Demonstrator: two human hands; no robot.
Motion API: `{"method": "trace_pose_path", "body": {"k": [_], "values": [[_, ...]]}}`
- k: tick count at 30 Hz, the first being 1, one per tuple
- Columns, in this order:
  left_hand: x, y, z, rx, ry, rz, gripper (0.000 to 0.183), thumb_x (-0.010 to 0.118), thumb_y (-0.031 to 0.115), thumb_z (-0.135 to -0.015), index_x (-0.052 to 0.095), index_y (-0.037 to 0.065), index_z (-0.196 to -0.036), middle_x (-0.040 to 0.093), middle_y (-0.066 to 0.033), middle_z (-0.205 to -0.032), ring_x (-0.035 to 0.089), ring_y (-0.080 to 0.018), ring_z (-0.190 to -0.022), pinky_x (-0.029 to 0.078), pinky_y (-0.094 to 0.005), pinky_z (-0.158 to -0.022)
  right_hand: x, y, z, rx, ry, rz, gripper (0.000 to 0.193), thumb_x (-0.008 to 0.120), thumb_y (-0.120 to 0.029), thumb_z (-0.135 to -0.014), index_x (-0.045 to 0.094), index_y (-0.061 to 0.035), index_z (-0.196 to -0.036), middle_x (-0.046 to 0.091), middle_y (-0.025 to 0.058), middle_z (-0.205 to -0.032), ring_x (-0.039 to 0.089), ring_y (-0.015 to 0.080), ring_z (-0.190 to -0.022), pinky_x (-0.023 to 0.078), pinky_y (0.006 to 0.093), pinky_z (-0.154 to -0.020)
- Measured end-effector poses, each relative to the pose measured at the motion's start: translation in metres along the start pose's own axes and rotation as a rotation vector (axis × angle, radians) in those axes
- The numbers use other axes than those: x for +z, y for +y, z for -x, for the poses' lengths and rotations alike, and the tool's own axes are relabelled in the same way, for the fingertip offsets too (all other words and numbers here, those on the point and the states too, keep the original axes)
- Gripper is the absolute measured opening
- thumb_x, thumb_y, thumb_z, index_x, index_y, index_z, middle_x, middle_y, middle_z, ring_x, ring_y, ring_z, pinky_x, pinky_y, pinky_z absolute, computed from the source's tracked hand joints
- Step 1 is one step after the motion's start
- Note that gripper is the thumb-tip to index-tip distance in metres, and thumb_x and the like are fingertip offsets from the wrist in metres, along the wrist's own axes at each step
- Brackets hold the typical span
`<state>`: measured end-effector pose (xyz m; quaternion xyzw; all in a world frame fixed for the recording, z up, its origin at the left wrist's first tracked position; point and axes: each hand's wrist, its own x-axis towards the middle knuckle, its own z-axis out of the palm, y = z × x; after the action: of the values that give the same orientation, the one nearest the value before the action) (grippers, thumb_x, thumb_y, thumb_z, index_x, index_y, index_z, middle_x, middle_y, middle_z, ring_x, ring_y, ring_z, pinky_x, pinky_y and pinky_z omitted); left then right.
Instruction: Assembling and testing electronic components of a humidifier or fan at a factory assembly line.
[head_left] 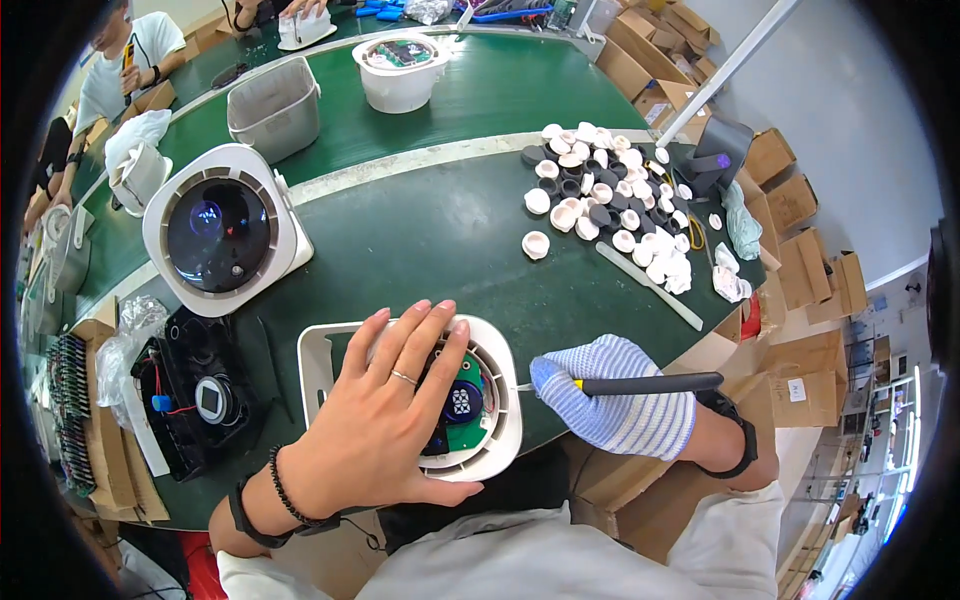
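A white plastic housing (508, 432) with a round opening lies at the table's near edge. Inside it a green circuit board (468, 434) shows, with a dark round part in its middle. My left hand (385, 410) rests flat across the housing, fingers stretched out, hiding much of its left half. On my right hand (620, 400) is a blue-and-white striped glove. Its fingers are closed round a slim black-handled tool (655, 384) with a yellow ring. The tool's thin tip points left and meets the housing's right side; whether it goes in, I cannot tell.
A white unit with a black round face (218, 235) stands at left, beside an opened black casing (205, 400) with wires. White and black caps (600, 190) are heaped at right, near a pale flat strip (650, 287). Farther back are a grey bin (275, 110) and another white unit (400, 88).
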<state>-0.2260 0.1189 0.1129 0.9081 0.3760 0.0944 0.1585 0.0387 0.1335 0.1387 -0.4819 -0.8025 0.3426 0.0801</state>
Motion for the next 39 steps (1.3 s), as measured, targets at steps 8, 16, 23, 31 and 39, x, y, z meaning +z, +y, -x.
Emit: {"method": "trace_pose_path", "body": {"k": [8,16,23,31,39], "values": [[0.002,-0.001,0.006,0.0,0.003,0.04,0.123,0.076,0.074,-0.07,0.035,-0.008,-0.152,0.03,-0.0272,-0.16,0.026,-0.0444,-0.15,0.016,-0.0575,-0.124,-0.002,-0.031,-0.005,-0.058,-0.056,0.417,0.031,0.055,-0.027,-0.1,0.067,-0.0032,-0.084,0.065,0.0214,-0.067,0.067,0.0411,-0.062,0.054,0.0493,-0.058],[0.004,-0.014,0.022,-0.006,0.062,0.181,0.115,0.086,0.053,-0.063,0.039,-0.002,-0.153,0.033,-0.0282,-0.157,0.032,-0.0481,-0.143,0.026,-0.0599,-0.116,-0.014,-0.061,-0.027,0.106,-0.365,0.455,0.025,0.053,-0.021,-0.099,0.065,-0.0023,-0.088,0.065,0.0211,-0.067,0.068,0.0396,-0.065,0.056,0.0465,-0.059],[0.009,-0.018,0.022,-0.004,0.05,0.225,0.116,0.09,0.044,-0.058,0.039,-0.001,-0.152,0.029,-0.0277,-0.159,0.029,-0.0484,-0.145,0.026,-0.0609,-0.116,-0.001,-0.049,-0.031,0.032,-0.302,0.475,0.016,0.059,-0.012,-0.092,0.057,-0.0018,-0.079,0.06,0.0162,-0.058,0.065,0.0371,-0.052,0.052,0.0427,-0.049],[0.011,-0.017,0.024,-0.032,0.066,0.196,0.118,0.091,0.04,-0.053,0.04,0.0,-0.152,0.032,-0.0252,-0.158,0.032,-0.0474,-0.145,0.028,-0.0595,-0.115,-0.01,-0.048,-0.031,-0.223,-0.35,0.711,0.008,0.058,-0.003,-0.088,0.059,0.0047,-0.087,0.063,0.0177,-0.069,0.065,0.0307,-0.061,0.052,0.0375,-0.053],[0.009,-0.014,0.025,-0.028,0.05,0.189,0.118,0.09,0.041,-0.054,0.039,0.002,-0.153,0.033,-0.0246,-0.158,0.031,-0.0477,-0.145,0.029,-0.0592,-0.115,-0.01,-0.062,-0.032,0.203,-0.528,0.583,0.014,0.068,-0.01,-0.084,0.061,-0.0012,-0.092,0.062,0.0145,-0.065,0.065,0.0288,-0.057,0.052,0.0403,-0.054]]}}
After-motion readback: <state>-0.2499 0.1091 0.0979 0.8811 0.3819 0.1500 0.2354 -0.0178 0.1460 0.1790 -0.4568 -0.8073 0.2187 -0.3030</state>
